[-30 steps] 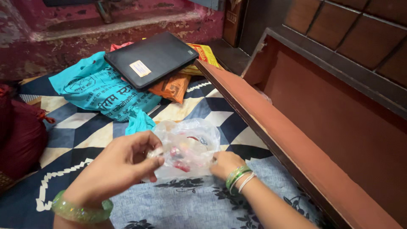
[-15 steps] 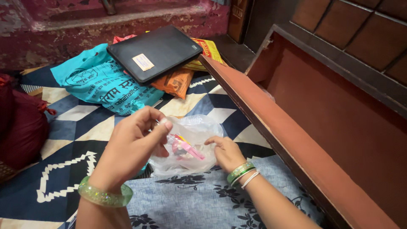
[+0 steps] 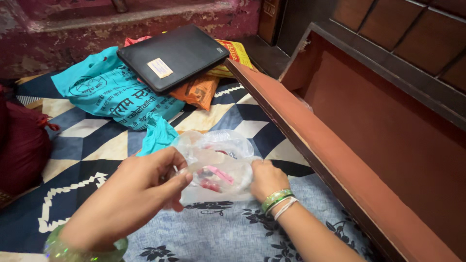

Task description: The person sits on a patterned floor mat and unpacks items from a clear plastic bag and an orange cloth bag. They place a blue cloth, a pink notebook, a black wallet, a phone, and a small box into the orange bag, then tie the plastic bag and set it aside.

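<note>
A clear plastic bag (image 3: 218,160) with small pink and red items inside lies on the patterned bedsheet (image 3: 87,150). My left hand (image 3: 141,189) pinches the bag's left edge between thumb and fingers. On the bag's right side, my right hand (image 3: 267,177) grips the plastic. Both wrists carry green bangles.
A black laptop (image 3: 172,56) rests on a teal bag (image 3: 114,94) and orange packets (image 3: 199,94) at the back. A brown wooden bed-box lid (image 3: 310,140) stands open on the right. A maroon cloth bundle (image 3: 19,150) sits at the left edge.
My left hand dropped lower and back toward me, still on the bag's edge. My right hand moved up against the bag. The bag is pulled wider between both hands.
</note>
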